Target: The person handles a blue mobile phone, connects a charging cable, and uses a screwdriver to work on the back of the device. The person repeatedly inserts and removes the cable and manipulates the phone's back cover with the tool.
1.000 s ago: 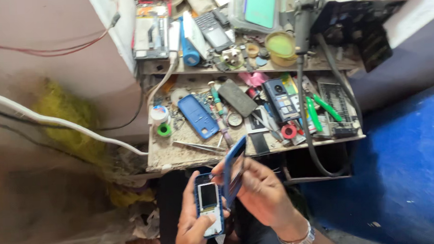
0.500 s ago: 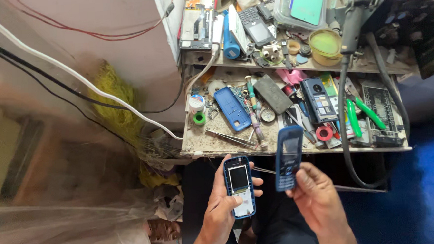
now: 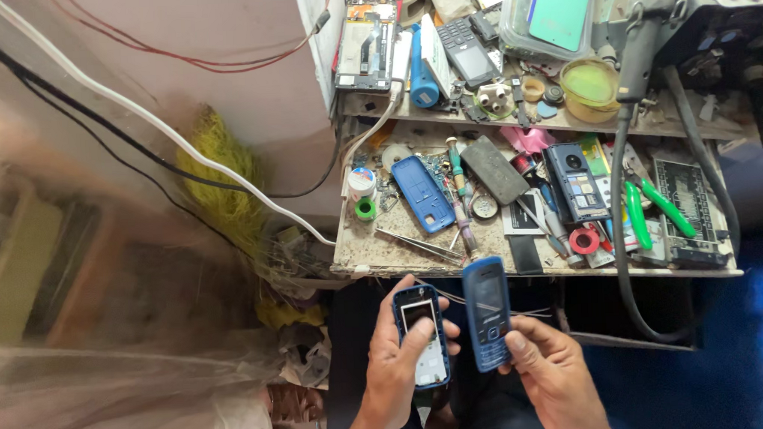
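My left hand (image 3: 395, 373) grips an opened phone body (image 3: 422, 333) with a blue frame, its white screen panel facing up and my thumb lying across it. My right hand (image 3: 550, 374) holds a blue phone front cover (image 3: 487, 311) with a keypad, upright by its lower end, right beside the phone body. Both hands sit over my lap, just below the front edge of the cluttered workbench (image 3: 375, 256).
The bench carries a blue phone back cover (image 3: 422, 193), tweezers (image 3: 420, 242), screwdrivers, a dark phone (image 3: 575, 182), green-handled cutters (image 3: 651, 207), tape rolls and a thick grey hose (image 3: 621, 230). A raised shelf behind holds more phones and parts. White and black cables run along the left wall.
The view shifted slightly. My right hand turned the blue front cover to face up and brought it closer alongside the phone body; my left thumb moved onto the screen.
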